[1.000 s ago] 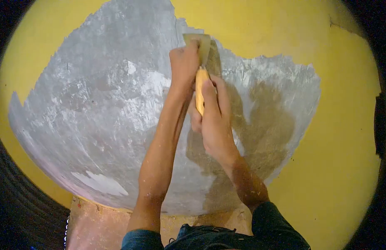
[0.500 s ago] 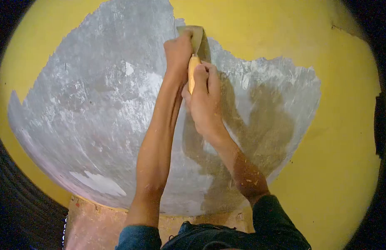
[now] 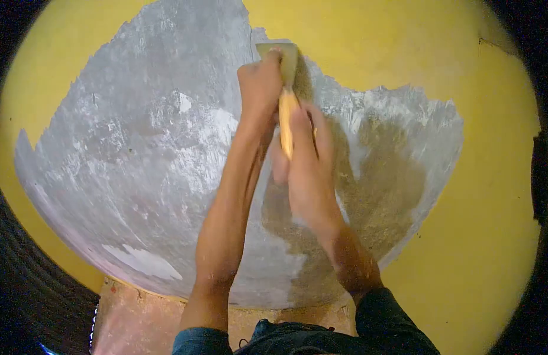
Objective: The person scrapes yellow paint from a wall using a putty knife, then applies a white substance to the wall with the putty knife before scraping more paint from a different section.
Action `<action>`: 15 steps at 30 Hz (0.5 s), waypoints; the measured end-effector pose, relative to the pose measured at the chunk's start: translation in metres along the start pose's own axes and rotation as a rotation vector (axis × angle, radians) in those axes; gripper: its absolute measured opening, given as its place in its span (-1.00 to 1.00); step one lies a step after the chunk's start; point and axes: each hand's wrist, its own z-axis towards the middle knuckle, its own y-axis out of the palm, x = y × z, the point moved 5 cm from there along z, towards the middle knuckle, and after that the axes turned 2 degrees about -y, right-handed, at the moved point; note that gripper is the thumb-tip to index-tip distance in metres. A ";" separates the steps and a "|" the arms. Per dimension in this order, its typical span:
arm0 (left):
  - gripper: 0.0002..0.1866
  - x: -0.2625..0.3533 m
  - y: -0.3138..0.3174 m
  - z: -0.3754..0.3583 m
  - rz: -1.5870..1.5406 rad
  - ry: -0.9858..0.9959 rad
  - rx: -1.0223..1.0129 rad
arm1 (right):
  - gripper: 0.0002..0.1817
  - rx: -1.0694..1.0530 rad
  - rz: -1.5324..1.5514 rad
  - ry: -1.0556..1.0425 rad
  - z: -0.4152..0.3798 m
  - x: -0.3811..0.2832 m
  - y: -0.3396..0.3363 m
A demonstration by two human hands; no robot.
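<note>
A putty knife with a pale wooden handle (image 3: 288, 115) and a wide flat blade (image 3: 287, 59) points up against the wall, its blade edge close to the ragged border of the yellow paint (image 3: 368, 41). My right hand (image 3: 312, 160) is wrapped round the handle, slightly blurred. My left hand (image 3: 261, 86) is closed at the left side of the blade, with a fingertip pressed on the metal; its other fingers are folded out of sight. Around both hands lies the bare grey patch of wall (image 3: 144, 154), with whitish scuffs.
Yellow paint surrounds the grey patch on both sides and above. A reddish-brown floor (image 3: 144, 319) shows below the wall. Dark ribbed material (image 3: 31, 284) lies at the lower left. A crack (image 3: 493, 46) marks the paint at upper right. Shadows of my arms fall on the wall.
The putty knife and both hands have shifted slightly right and down. The right hand has moved farther than the left, and the knife's handle now leans differently.
</note>
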 end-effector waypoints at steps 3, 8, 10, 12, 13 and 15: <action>-0.57 -0.009 0.004 0.030 -0.096 0.094 -0.057 | -0.67 0.028 -0.236 -0.305 0.037 0.024 -0.003; -0.60 -0.015 0.004 0.021 0.054 0.173 -0.059 | -0.70 -0.015 0.096 0.004 -0.012 -0.007 0.006; -0.60 -0.025 0.008 0.041 0.124 0.181 -0.005 | -0.70 -0.020 0.035 0.027 0.013 0.017 0.000; -0.58 0.002 0.010 0.020 -0.124 0.007 -0.113 | -0.68 -0.039 -0.196 -0.316 0.030 0.017 0.009; -0.58 -0.012 0.007 0.022 -0.048 0.052 -0.079 | -0.67 -0.008 -0.161 -0.179 0.027 0.020 0.001; -0.58 -0.015 0.001 0.008 0.060 0.105 -0.063 | -0.67 -0.015 -0.073 -0.109 0.001 0.011 -0.002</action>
